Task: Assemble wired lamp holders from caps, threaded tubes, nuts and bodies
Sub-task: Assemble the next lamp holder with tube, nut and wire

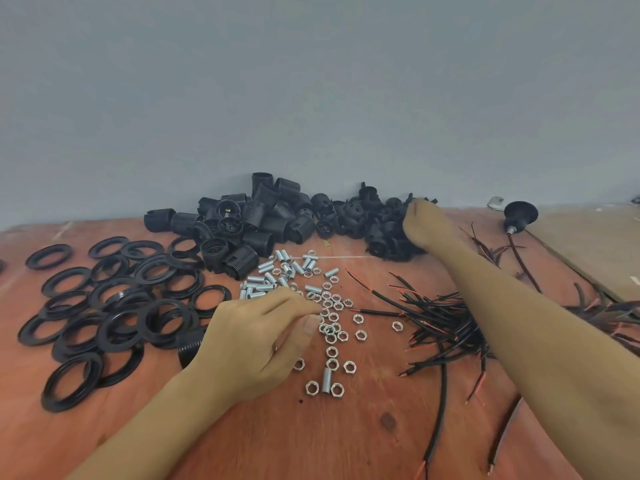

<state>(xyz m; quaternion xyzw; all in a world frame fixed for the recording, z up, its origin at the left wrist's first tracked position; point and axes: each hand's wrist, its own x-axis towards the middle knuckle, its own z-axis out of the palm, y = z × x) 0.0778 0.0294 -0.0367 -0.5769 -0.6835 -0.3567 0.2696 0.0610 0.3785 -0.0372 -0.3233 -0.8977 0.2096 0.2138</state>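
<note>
Silver nuts (337, 336) lie scattered on the reddish table (311, 438), with short threaded tubes (277, 275) just behind them. My left hand (259, 341) hovers over the nuts, thumb and forefinger tips close together with no nut visible between them. Black threaded bodies (242, 223) are heaped against the wall, and black caps (360, 216) are piled to their right. My right hand (427, 223) reaches into the cap pile, back of the hand up and fingers hidden among the caps. Black and red wires (443, 323) lie under my right forearm.
Several black rings (104, 306) cover the table's left side. One threaded body (188, 344) lies beside my left wrist. A black wired cap (519, 213) stands at the far right, next to a cardboard sheet (588, 244). A grey wall closes off the back.
</note>
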